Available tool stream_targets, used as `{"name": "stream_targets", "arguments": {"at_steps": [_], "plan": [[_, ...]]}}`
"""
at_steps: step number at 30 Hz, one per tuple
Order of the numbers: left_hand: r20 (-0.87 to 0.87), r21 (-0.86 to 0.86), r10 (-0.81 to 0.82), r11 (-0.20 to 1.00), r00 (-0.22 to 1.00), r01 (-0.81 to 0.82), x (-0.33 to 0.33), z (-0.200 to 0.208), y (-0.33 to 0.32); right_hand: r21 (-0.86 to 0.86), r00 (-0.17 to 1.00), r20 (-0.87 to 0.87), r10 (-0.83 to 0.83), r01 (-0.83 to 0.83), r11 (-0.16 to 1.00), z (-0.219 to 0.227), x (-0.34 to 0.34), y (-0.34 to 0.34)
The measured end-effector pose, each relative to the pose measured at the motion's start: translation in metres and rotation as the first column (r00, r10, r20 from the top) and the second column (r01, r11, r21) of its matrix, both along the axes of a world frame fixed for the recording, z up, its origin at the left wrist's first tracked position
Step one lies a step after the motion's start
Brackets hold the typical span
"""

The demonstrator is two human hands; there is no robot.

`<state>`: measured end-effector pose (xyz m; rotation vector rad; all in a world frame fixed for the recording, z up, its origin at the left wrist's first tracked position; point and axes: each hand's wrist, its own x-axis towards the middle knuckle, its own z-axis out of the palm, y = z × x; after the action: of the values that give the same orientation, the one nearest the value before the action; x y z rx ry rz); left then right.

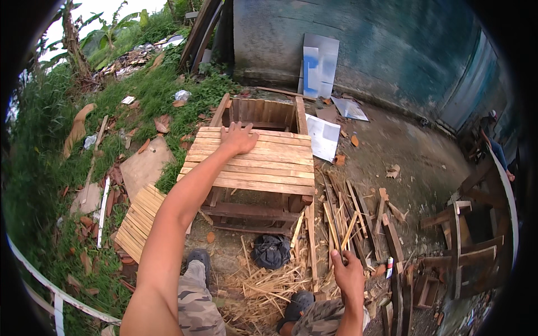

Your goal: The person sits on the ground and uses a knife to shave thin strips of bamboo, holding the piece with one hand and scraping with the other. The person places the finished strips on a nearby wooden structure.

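My left hand (239,139) lies with its fingers spread on the far edge of a slatted wooden top (252,166), which rests on a dark wooden frame (252,211). Behind the hand, the open box-like part of the frame shows upright slats (263,107). My right hand (348,273) is closed around a long thin dark tool (335,229) that points away from me; its exact kind cannot be made out. Beside that tool lies a heap of split wood strips (348,215).
Wood shavings (263,297) and a black plastic bag (271,251) lie by my feet. Another slatted panel (140,221) leans at the left. Wooden frames (457,246) stand at the right, near another person (493,137). Metal sheets (319,67) lean against the wall.
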<state>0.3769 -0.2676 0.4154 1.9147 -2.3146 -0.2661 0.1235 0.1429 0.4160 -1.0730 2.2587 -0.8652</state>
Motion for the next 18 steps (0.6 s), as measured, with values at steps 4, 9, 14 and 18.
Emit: {"name": "stream_targets", "arguments": {"at_steps": [4, 9, 14, 18], "plan": [[0.006, 0.036, 0.004, 0.999, 1.000, -0.004, -0.002, 0.002, 0.004, 0.064, 0.991, 0.133, -0.008, 0.000, 0.998, -0.008, -0.001, -0.005], [0.028, 0.093, 0.029, 0.995, 0.999, -0.032, -0.005, 0.005, -0.001, 0.083, 0.980, 0.200, 0.004, -0.021, 0.996, 0.004, 0.001, -0.008], [0.082, 0.124, 0.050, 0.990, 0.995, -0.060, -0.008, 0.003, -0.005, 0.044, 0.980, 0.197, 0.003, -0.012, 0.999, 0.017, 0.006, -0.007], [0.115, 0.117, 0.080, 0.989, 0.990, -0.093, -0.012, 0.003, -0.006, -0.047, 0.991, 0.134, 0.029, -0.023, 0.999, 0.018, -0.002, -0.001]]}}
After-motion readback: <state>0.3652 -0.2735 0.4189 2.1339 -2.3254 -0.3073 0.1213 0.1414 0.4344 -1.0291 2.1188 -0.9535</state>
